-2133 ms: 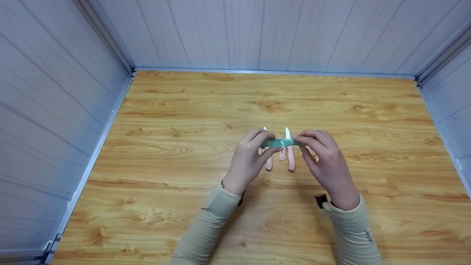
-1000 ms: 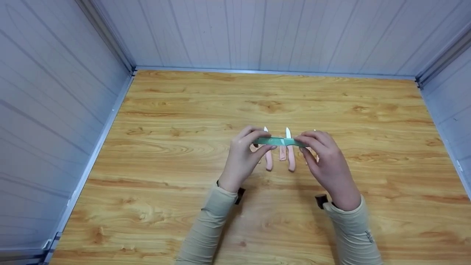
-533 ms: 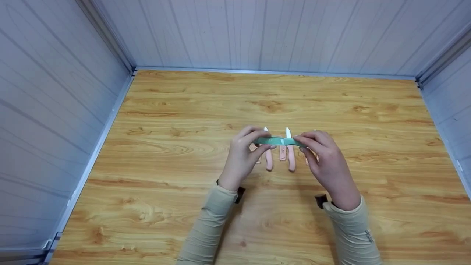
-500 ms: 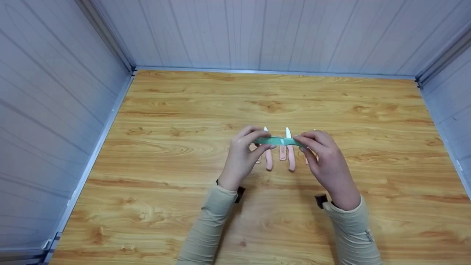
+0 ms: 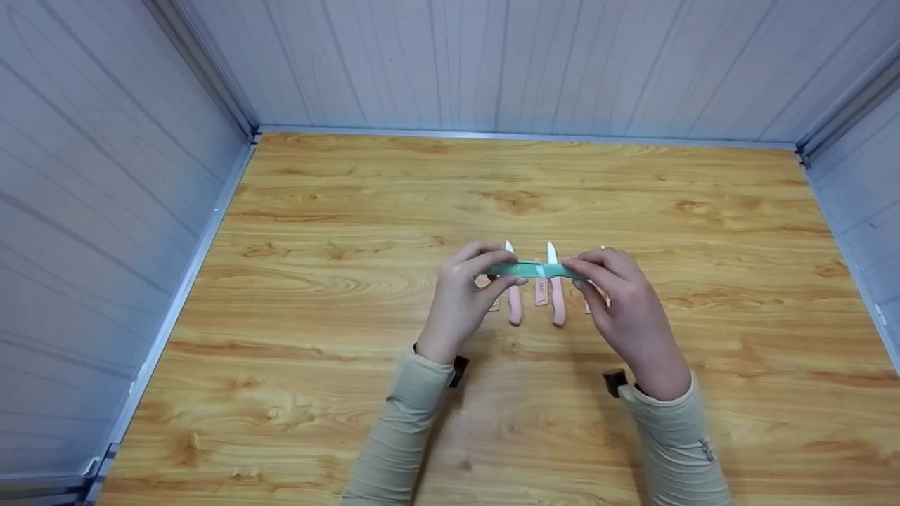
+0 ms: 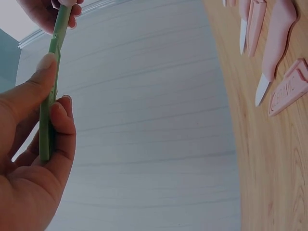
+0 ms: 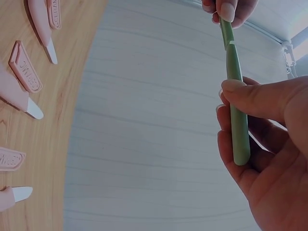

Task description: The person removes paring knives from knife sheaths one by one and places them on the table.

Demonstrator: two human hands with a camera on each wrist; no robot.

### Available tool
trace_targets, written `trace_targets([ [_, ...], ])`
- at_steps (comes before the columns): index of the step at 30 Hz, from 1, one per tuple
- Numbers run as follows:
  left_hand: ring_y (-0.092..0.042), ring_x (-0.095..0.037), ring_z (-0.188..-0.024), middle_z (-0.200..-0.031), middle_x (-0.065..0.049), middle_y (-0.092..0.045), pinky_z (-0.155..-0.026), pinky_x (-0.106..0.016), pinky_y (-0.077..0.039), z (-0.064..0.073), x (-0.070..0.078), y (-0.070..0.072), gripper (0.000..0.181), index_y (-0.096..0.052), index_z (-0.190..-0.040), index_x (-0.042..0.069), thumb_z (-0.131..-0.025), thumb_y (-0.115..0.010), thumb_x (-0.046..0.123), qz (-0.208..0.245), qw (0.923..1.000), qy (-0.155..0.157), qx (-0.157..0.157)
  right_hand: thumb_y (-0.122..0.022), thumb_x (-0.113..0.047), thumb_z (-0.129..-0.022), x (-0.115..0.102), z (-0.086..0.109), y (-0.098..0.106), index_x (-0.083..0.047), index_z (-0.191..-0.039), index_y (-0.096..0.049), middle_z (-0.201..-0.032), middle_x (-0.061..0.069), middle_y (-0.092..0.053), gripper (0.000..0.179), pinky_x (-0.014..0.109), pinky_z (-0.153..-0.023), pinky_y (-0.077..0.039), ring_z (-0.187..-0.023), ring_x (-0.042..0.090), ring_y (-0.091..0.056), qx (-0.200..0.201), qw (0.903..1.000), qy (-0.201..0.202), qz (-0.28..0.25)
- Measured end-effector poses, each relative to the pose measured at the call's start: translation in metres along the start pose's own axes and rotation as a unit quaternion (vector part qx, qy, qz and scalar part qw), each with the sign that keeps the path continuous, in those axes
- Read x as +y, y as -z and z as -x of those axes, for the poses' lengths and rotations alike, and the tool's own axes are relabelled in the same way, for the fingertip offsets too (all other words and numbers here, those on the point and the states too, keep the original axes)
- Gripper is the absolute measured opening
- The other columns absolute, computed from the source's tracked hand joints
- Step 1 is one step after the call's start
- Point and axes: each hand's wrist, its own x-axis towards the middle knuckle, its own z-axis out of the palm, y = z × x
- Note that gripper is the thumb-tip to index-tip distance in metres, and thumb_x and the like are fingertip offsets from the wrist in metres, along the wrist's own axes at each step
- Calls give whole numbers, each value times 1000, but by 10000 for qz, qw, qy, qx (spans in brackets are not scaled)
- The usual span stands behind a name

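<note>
Level above the tabletop, a green knife [image 5: 560, 271] and its green sheath [image 5: 519, 269] lie end to end, with a thin pale strip at their joint. My left hand [image 5: 460, 299] pinches the sheath between thumb and fingers. Gripping the knife's handle [image 7: 238, 120] is my right hand [image 5: 629, 309]. Most of the blade is hidden. Beneath them, pink knives [image 5: 515, 306] with white blades lie on the table beside pink sheaths [image 5: 541, 292]. The right wrist view shows a third pink knife [image 7: 7, 198], which the right hand largely covers in the head view.
The wood-grain table [image 5: 337, 295] is bounded by a pale back wall [image 5: 464, 67], a left wall [image 5: 91, 232] and a right wall [image 5: 861, 183]. A small dark wrist-worn device [image 5: 614, 382] sits by the right cuff, and another dark device [image 5: 458, 372] by the left.
From two seconds ago to one second ago, my left hand shifted left, and more of the green sheath came into sight. Since then both hands have stayed nearly still.
</note>
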Motion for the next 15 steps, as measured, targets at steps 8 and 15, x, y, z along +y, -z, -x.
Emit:
trace_targets([
  [8,-61,-5,-85,-98,1,-62,-70,-19,-52,0,1,1,18,-73,-97,5,-83,-74,16,162,9998,61,-112,-69,8,-82,0,0,1,-1,-109,-70,-103,6,-63,28,29,-79,-46,-95,20,-56,110,9999,91,-25],
  [15,-59,-3,-83,-98,3,-62,-68,-19,-51,0,0,2,17,-73,-97,6,-82,-75,14,163,9999,21,-31,-69,8,-82,2,0,2,-1,-108,-71,-103,6,-63,28,26,-82,-45,-96,20,-56,151,9998,143,-8],
])
